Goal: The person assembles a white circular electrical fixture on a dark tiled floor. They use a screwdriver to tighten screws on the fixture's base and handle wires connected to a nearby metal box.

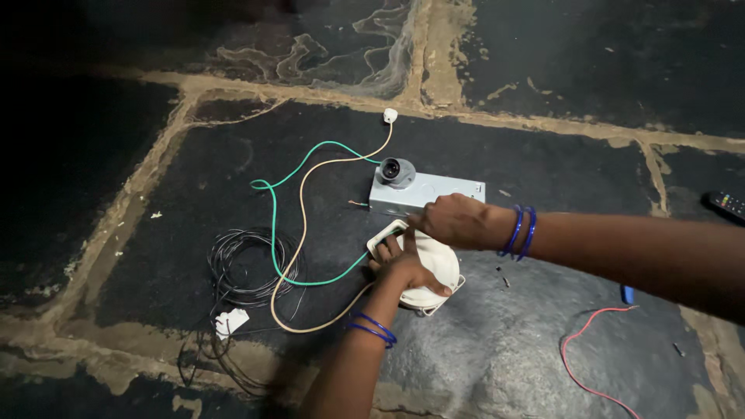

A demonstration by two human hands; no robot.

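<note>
Both my hands grip the white round fitting [431, 268] mid-floor: left hand [407, 268] clasps its near-left rim, right hand [454, 221] closes over its far edge, beside the grey box [427, 194].

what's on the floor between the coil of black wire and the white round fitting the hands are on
In the head view, the green wire and the beige wire run across that stretch of dark stone floor; nothing else lies there.

You worked on a dark stone-slab floor [543, 365]; beside the grey metal box [425, 194] lay a coiled black wire [244, 268] and, farther off, a thin red wire [590, 349].
</note>
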